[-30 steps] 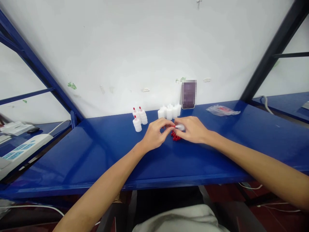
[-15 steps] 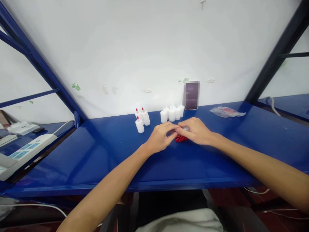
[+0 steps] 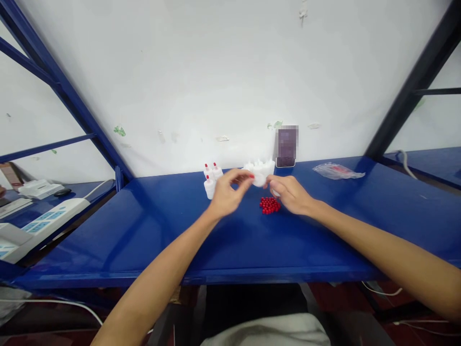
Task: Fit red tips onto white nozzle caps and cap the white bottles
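My left hand [image 3: 227, 193] pinches a small red cap [image 3: 251, 176] between thumb and fingertips. Closed around a white bottle [image 3: 276, 193] is my right hand [image 3: 292, 194]; its fingers cover most of the bottle. Below and between the hands, a cluster of loose red caps [image 3: 270, 205] lies on the blue table [image 3: 151, 226]. Just behind my fingers stand several white bottles [image 3: 264, 168] with pointed white tips, partly hidden by the hands. Left of them are three white bottles [image 3: 209, 187] wearing red caps, partly covered by my left hand.
A phone-like device [image 3: 286, 146], blurred out, leans on the white wall behind the bottles. A clear plastic bag [image 3: 338, 170] with something red inside lies at right. Blue shelf posts [image 3: 79, 105] rise at the sides. A white power strip [image 3: 45, 228] sits at far left.
My hands have moved apart from where they met over the red caps. The left hand has moved slightly up, and a red cap now shows at its fingertips; more of the cluster is visible.
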`<control>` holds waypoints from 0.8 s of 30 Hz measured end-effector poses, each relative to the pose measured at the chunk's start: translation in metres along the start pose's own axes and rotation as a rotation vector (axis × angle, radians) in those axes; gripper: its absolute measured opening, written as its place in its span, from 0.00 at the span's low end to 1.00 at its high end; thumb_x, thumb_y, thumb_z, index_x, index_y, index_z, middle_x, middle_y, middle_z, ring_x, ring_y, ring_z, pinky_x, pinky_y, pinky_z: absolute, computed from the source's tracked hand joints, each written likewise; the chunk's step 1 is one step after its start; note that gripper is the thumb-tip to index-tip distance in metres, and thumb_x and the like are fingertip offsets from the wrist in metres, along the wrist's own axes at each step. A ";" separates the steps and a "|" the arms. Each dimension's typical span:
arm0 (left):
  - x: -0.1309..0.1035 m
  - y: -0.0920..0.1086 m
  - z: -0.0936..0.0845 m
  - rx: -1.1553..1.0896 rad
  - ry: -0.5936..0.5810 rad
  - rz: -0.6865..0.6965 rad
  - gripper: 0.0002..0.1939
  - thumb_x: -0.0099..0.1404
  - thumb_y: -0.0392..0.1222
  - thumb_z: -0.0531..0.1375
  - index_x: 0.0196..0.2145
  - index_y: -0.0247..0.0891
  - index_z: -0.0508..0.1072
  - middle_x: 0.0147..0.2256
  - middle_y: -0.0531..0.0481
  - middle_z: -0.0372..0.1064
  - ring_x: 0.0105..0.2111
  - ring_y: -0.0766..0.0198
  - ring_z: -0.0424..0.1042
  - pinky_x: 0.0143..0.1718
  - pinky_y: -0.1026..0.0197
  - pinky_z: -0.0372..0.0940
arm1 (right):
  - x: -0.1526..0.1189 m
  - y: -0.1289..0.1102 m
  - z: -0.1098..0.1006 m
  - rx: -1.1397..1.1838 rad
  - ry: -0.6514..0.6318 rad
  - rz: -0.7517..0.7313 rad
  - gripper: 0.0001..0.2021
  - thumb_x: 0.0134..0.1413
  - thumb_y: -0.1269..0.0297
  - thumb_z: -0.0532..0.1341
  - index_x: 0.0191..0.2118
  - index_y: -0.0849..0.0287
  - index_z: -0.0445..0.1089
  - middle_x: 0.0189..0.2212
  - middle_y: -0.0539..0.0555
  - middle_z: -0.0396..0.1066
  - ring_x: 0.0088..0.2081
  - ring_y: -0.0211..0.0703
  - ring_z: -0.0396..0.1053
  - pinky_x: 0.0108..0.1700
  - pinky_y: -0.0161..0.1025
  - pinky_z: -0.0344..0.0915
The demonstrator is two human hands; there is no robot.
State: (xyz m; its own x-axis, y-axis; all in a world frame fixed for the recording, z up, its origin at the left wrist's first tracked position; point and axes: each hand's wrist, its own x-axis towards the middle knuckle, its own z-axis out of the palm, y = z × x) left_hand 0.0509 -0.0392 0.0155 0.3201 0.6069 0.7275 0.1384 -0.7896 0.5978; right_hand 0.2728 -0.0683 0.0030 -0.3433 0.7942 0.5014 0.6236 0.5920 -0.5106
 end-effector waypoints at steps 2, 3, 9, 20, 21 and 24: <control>0.010 -0.008 -0.030 0.091 0.114 -0.029 0.09 0.67 0.44 0.62 0.40 0.36 0.77 0.37 0.48 0.77 0.34 0.66 0.74 0.38 0.64 0.68 | 0.002 0.010 -0.001 0.071 0.070 0.073 0.27 0.67 0.42 0.45 0.31 0.58 0.69 0.19 0.49 0.64 0.23 0.40 0.62 0.30 0.38 0.57; 0.014 -0.013 -0.047 0.162 0.145 -0.012 0.10 0.66 0.45 0.62 0.40 0.37 0.77 0.37 0.48 0.76 0.34 0.67 0.73 0.38 0.64 0.68 | 0.002 0.015 -0.001 0.081 0.101 0.106 0.25 0.64 0.42 0.49 0.30 0.58 0.69 0.19 0.49 0.64 0.23 0.39 0.62 0.30 0.38 0.58; 0.014 -0.036 -0.119 0.476 0.079 -0.067 0.12 0.66 0.46 0.61 0.39 0.37 0.79 0.35 0.49 0.75 0.30 0.66 0.69 0.35 0.62 0.64 | 0.001 0.037 -0.001 0.148 0.240 0.170 0.15 0.48 0.51 0.65 0.24 0.58 0.67 0.19 0.49 0.65 0.23 0.39 0.62 0.28 0.38 0.58; 0.011 -0.038 -0.117 0.466 -0.077 -0.192 0.16 0.65 0.50 0.61 0.40 0.36 0.81 0.35 0.47 0.76 0.27 0.67 0.65 0.31 0.62 0.61 | 0.011 0.044 0.002 0.432 0.250 0.383 0.16 0.57 0.55 0.52 0.27 0.58 0.70 0.21 0.53 0.71 0.25 0.40 0.65 0.28 0.36 0.60; 0.010 -0.039 -0.117 0.456 -0.075 -0.190 0.16 0.65 0.50 0.61 0.41 0.36 0.81 0.35 0.47 0.76 0.27 0.68 0.64 0.30 0.62 0.61 | 0.012 0.045 0.002 0.446 0.235 0.409 0.17 0.57 0.54 0.53 0.28 0.59 0.71 0.21 0.53 0.71 0.24 0.40 0.64 0.27 0.36 0.58; 0.009 -0.040 -0.116 0.410 -0.038 -0.189 0.17 0.64 0.50 0.62 0.44 0.36 0.80 0.33 0.48 0.75 0.25 0.69 0.63 0.28 0.63 0.59 | 0.011 0.044 0.003 0.451 0.166 0.468 0.19 0.56 0.48 0.55 0.28 0.59 0.71 0.20 0.52 0.70 0.20 0.38 0.60 0.23 0.36 0.54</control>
State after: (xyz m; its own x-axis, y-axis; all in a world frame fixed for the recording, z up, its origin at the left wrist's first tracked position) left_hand -0.0605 0.0088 0.0372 0.2862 0.7464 0.6008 0.5548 -0.6403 0.5312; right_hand 0.2940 -0.0327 -0.0161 0.0265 0.9707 0.2386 0.3133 0.2186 -0.9242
